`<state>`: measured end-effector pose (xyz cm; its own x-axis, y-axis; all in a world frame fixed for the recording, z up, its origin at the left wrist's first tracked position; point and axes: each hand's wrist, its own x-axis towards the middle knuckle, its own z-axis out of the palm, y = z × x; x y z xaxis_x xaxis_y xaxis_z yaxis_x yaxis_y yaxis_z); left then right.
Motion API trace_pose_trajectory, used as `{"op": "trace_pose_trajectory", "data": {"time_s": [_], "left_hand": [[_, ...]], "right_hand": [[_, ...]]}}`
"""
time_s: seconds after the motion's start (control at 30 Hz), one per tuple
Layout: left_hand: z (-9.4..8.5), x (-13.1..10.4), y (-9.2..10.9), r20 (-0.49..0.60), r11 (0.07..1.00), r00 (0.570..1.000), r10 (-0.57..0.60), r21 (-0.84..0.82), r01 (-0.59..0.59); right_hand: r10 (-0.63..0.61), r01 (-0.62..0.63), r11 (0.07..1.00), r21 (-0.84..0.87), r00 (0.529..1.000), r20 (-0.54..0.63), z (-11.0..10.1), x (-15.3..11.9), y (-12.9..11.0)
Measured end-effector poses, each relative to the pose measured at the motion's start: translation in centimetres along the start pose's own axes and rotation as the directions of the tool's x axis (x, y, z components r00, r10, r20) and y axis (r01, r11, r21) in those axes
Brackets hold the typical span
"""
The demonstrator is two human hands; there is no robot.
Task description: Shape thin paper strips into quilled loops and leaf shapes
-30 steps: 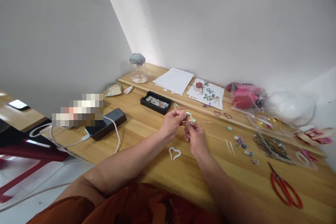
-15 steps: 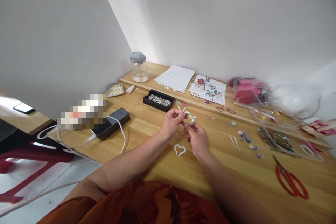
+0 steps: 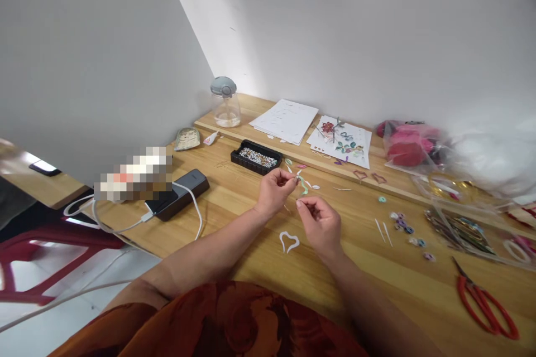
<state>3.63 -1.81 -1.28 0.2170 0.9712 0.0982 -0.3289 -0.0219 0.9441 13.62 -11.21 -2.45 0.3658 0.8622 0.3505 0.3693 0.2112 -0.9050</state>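
My left hand (image 3: 276,192) pinches a small light-green curved strip (image 3: 304,186) between thumb and forefinger; the strip hangs off to the right of the fingertips. Just below and to the right, my right hand (image 3: 321,225) is closed in a pinch at thumb and forefinger. Whatever it holds, perhaps something thin, is too small to make out. A white heart-shaped outline (image 3: 292,242) lies on the table below the hands. Beyond the fingers lie small petal-shaped pieces, among them a white one (image 3: 315,187) and a pink one (image 3: 301,166).
A black tray of beads (image 3: 257,157) stands behind my left hand. Red-handled scissors (image 3: 486,301) lie at right, near thin white sticks (image 3: 384,233) and thread spools (image 3: 402,223). Papers (image 3: 285,120) and a clear jar (image 3: 226,106) occupy the raised shelf; a dark power bank (image 3: 184,195) with cables sits left.
My right hand has drawn down and away from the green strip, widening the gap between the hands. My left hand keeps its pinch. The view has shifted slightly.
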Motion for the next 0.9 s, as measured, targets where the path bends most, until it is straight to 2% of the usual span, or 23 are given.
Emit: {"op": "trace_pose_trajectory", "data": {"time_s": [0.13, 0.23, 0.37, 0.57, 0.8, 0.9], "left_hand": [[-0.2, -0.1, -0.3, 0.178, 0.991, 0.982, -0.057, 0.129, 0.034], [-0.1, -0.6, -0.4, 0.313, 0.978, 0.941, -0.126, 0.199, 0.065], [0.0, -1.2, -0.2, 0.431, 0.973, 0.881, -0.195, 0.197, 0.119], [0.2, -1.4, 0.5, 0.507, 0.97, 0.827, -0.243, 0.109, 0.218], [0.2, -1.3, 0.7, 0.511, 0.953, 0.809, -0.289, 0.074, 0.294], [0.1, -1.3, 0.6, 0.514, 0.945, 0.799, -0.312, 0.084, 0.315]], "right_hand": [[-0.153, 0.147, 0.979, -0.143, 0.988, -0.032, -1.5, 0.7, -1.0], [-0.22, 0.206, 0.961, -0.185, 0.973, -0.062, -2.6, 1.5, -1.2], [-0.155, 0.142, 0.984, -0.11, 0.98, -0.124, -3.4, 2.6, -0.6], [-0.019, 0.024, 0.999, 0.029, 0.988, -0.152, -3.6, 3.7, 1.1], [0.082, -0.058, 0.979, 0.194, 0.99, -0.118, -2.9, 3.7, 2.7], [0.093, -0.065, 0.975, 0.211, 0.988, -0.125, -2.7, 3.7, 3.0]]}}
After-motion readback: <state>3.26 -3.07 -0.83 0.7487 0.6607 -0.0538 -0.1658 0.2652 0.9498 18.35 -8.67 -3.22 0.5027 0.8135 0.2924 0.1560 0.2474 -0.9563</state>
